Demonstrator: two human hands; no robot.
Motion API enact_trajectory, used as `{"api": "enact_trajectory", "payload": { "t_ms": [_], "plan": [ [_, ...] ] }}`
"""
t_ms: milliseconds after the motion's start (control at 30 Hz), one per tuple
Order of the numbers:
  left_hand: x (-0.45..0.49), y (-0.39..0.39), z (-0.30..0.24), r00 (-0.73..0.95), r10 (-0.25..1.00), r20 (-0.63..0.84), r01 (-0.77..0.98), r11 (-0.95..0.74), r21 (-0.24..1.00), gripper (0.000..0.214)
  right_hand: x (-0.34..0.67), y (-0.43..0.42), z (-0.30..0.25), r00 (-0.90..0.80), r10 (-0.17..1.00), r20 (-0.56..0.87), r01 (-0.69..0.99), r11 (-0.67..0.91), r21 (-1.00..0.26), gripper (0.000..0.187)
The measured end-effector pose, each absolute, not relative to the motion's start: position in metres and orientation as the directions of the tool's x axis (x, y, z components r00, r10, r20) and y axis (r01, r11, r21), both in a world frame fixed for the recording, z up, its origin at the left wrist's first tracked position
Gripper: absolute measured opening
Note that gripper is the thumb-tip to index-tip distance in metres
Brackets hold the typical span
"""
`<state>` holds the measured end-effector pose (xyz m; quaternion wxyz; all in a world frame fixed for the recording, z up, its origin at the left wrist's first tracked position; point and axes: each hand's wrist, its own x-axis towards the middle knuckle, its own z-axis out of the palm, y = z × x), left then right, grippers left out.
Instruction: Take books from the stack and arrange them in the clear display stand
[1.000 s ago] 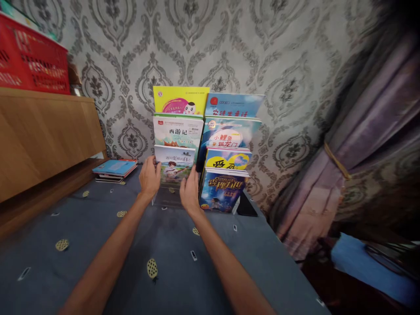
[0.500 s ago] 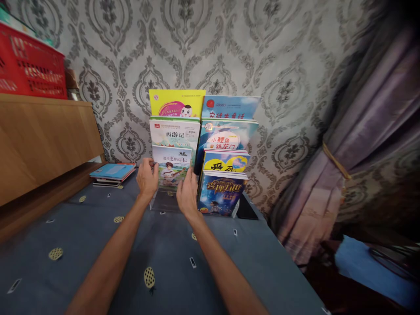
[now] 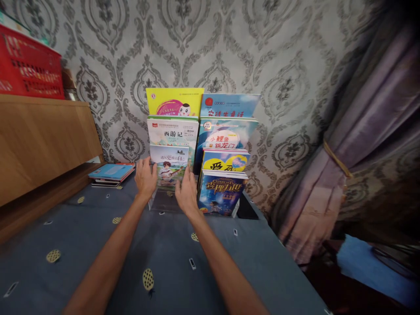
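Head view: the guitar-cover book [image 3: 169, 170] stands upright, in front of the white book [image 3: 171, 131], above the clear stand's front [image 3: 163, 200].
Left hand [image 3: 146, 177]: fingers bent at its left edge; pinching or merely touching, I cannot tell.
Right hand [image 3: 187, 188]: by its right edge, grip equally unclear; such flanking would steady it evenly.
Back row: the yellow book [image 3: 173, 98] rises highest, presumably so its cover shows.
Neighbouring column: the dark-blue book [image 3: 220, 200] fronts it.

1. The cloth [image 3: 177, 271] was slate blue, scattered with yellow, black-dotted motifs.
2. Near its far edge, the guitar-player book [image 3: 171, 168] was pale blue over green, the rearmost book [image 3: 167, 97] yellow with magenta.
3. Toward its right edge, the front book [image 3: 223, 194] was deep blue with gold lettering.
4. The wallpaper [image 3: 226, 57] was grey with darker damask medallions.
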<state>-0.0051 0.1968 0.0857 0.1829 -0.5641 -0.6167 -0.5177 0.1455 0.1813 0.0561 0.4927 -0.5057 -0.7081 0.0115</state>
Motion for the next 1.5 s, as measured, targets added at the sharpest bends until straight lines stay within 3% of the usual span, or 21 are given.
{"api": "enact_trajectory", "payload": {
  "t_ms": [333,800,1500],
  "plan": [
    [-0.003,0.195,0.083,-0.303,0.521,0.798,0.895,-0.132,0.426,0.042,0.147,0.181,0.058,-0.019,0.749,0.663,0.699,0.484,-0.527,0.066],
    [-0.004,0.189,0.077,-0.332,0.518,0.788,0.831,-0.234,0.504,0.034,0.148,0.182,0.056,0.027,0.704,0.710,0.670,0.514,-0.536,0.064],
    [-0.011,0.173,0.066,-0.289,0.547,0.786,0.804,-0.307,0.509,0.032,0.138,0.176,0.046,0.088,0.708,0.700,0.691,0.463,-0.555,0.064]
  ]
}}
